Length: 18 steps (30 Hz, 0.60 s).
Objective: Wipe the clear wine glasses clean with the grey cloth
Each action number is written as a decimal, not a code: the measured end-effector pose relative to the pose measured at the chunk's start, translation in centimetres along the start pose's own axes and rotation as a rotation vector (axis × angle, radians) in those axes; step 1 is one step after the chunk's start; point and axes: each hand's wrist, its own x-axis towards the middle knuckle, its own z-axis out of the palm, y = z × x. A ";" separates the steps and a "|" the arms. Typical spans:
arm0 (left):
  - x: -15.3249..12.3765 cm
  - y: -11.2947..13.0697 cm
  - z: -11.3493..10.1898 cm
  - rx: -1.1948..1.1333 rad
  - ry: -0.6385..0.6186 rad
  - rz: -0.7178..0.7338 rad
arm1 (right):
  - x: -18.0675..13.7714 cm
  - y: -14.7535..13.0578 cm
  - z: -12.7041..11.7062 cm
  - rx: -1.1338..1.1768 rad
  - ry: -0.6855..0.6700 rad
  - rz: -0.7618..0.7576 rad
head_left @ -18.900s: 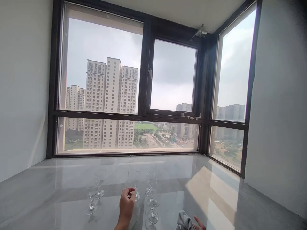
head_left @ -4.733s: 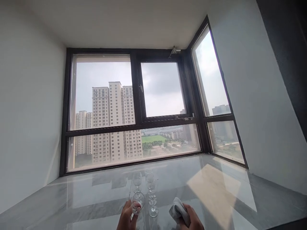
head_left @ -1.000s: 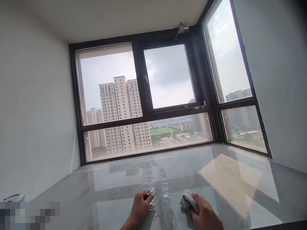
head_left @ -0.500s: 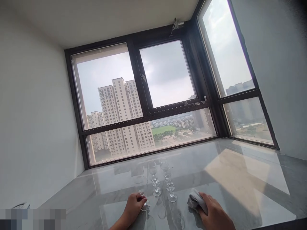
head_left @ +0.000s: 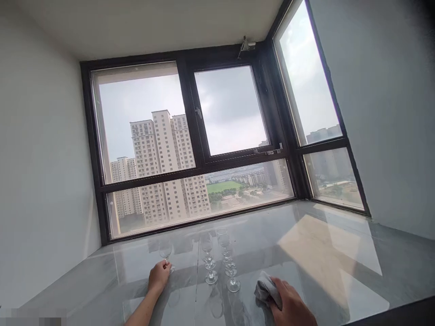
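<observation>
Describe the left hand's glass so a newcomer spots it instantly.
Below the dark-framed window lies a glossy grey surface. There, left of the grouped glasses, the left hand holds a clear stemmed glass, the only one held and apart.

Window frame (head_left: 189, 136): dark, two sides meeting at a corner; small handle (head_left: 198, 112) beside the middle pane
Walls (head_left: 41, 158): plain pale grey, left and right
Ceiling (head_left: 152, 27): pale, shaded
Ledge (head_left: 268, 222): glossy grey, mirroring the window, with a thin dark seam (head_left: 196, 290)
Outside: beige towers (head_left: 170, 199), green field (head_left: 224, 186), cloudy sky (head_left: 227, 108)
Light: daylight, with a sunlit patch (head_left: 312, 253) at the ledge's right
</observation>
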 end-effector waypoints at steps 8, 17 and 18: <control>-1.5 0.7 -0.1 0.061 -0.001 -0.023 | -0.9 -1.6 -0.6 -0.055 0.096 -0.025; -11.7 8.4 2.3 0.021 -0.357 0.506 | -0.7 -1.4 0.1 -0.055 0.141 -0.036; -12.5 9.3 2.5 0.064 -0.389 0.495 | -0.7 -1.5 -0.1 -0.066 0.131 -0.028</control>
